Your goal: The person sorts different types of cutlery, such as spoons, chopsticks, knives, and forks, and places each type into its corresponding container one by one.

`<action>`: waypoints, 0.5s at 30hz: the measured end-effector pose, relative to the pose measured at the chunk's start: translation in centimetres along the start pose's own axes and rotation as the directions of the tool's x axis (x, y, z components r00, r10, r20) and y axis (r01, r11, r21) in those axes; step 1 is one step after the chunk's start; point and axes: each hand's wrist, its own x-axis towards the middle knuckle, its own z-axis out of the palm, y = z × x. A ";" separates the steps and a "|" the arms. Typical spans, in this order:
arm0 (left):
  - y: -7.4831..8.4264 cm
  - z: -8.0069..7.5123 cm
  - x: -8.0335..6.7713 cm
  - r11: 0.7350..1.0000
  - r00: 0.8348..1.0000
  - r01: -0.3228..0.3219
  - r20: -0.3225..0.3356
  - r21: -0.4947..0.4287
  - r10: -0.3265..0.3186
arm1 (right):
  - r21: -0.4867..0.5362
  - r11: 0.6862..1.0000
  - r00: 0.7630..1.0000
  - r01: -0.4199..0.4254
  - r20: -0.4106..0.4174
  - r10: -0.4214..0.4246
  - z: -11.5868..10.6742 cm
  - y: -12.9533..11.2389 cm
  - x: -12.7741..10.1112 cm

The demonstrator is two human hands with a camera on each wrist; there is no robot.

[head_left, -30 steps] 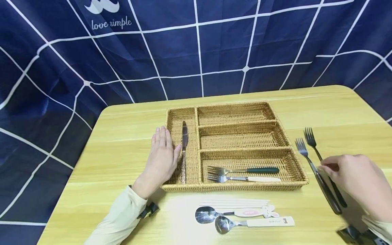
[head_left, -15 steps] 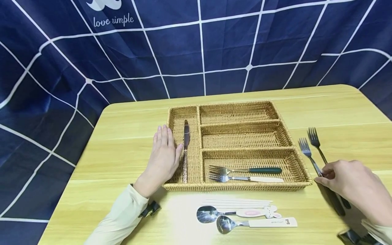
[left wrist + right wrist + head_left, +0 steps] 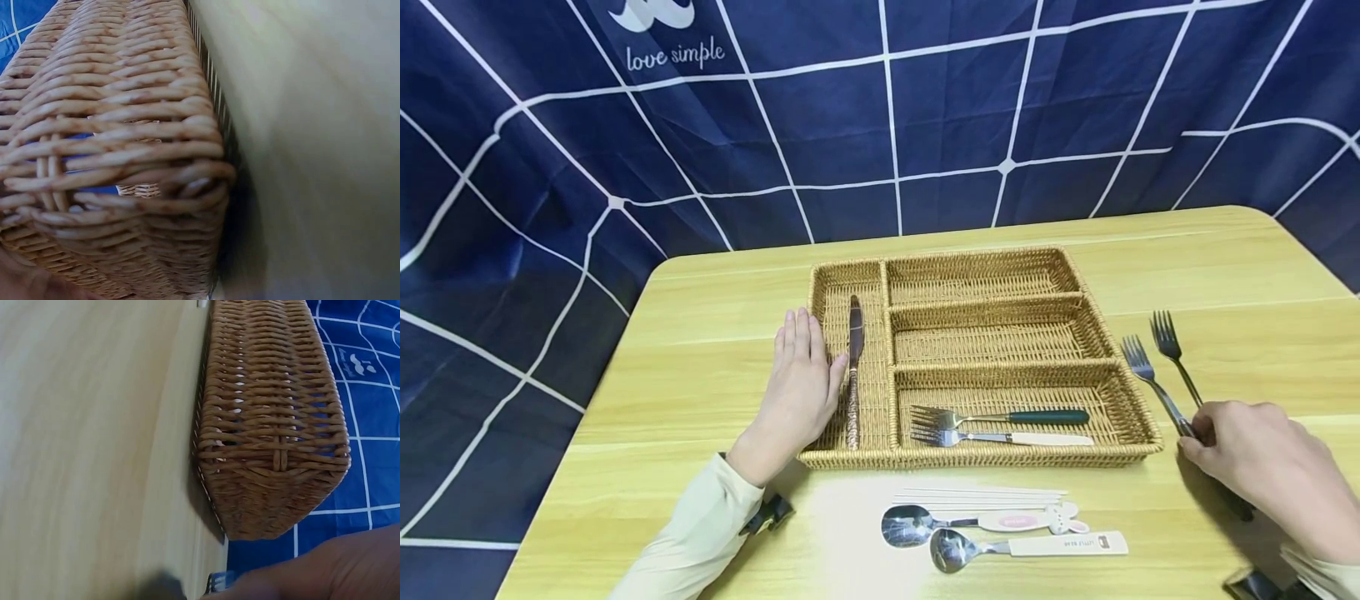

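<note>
On the right side of a pale wooden table (image 3: 700,333), a person's right hand (image 3: 1262,462) rests over the handles of two dark-handled forks (image 3: 1157,367) that lie side by side on the bare wood, just right of a woven basket tray (image 3: 992,367). Its fingers curl down onto the handles at the near end, though it cannot be told whether they pinch one fork or both. Both forks run lengthwise from near right to far left, tines pointing away from the person and handles mostly hidden under the hand. This hand is much the closer one to them; the tray's right wall stands just to the left, between the forks and the compartments. Across the tray, the left hand (image 3: 801,387) lies flat with straight fingers against the tray's left wall, holding nothing. The tray has one narrow compartment on the left, where a knife (image 3: 852,367) lies lengthwise, and three long compartments stacked from far to near. In the nearest, a green-handled fork (image 3: 1000,417) and a white-handled fork (image 3: 1000,437) lie with tines pointing left; the two farther ones hold nothing. Nearer than the tray lie pale chopsticks (image 3: 985,496) and two spoons (image 3: 955,537), bowls pointing left. A dark blue cloth (image 3: 925,108) with white lines hangs behind.
</note>
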 end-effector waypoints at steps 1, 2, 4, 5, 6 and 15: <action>0.0 0.0 0.0 1.000 1.000 0.000 0.000 -0.002 0.000 | -0.008 1.000 0.999 0.003 -0.042 -0.004 0.0 -0.1 -0.1; 0.0 0.0 0.0 1.000 1.000 -0.003 -0.003 -0.004 0.003 | -0.020 1.000 0.996 0.006 -0.086 -0.007 0.1 -0.2 -0.2; 0.0 0.0 0.0 1.000 1.000 -0.007 -0.008 -0.008 0.007 | -0.037 0.999 0.984 0.007 -0.179 -0.014 0.0 -0.5 -0.5; 0.0 0.0 -0.1 1.000 1.000 -0.007 -0.009 -0.011 0.007 | -0.044 0.999 0.973 0.006 -0.230 -0.016 0.0 -0.7 -0.6; 0.1 0.0 -0.1 1.000 1.000 -0.007 -0.007 -0.014 0.007 | -0.045 0.999 0.959 0.000 -0.283 -0.013 0.0 -0.9 -0.7; 0.0 -0.1 -0.1 1.000 1.000 0.000 0.010 -0.016 0.000 | -0.110 0.988 0.777 0.111 -0.610 -0.156 -0.5 -2.2 -0.2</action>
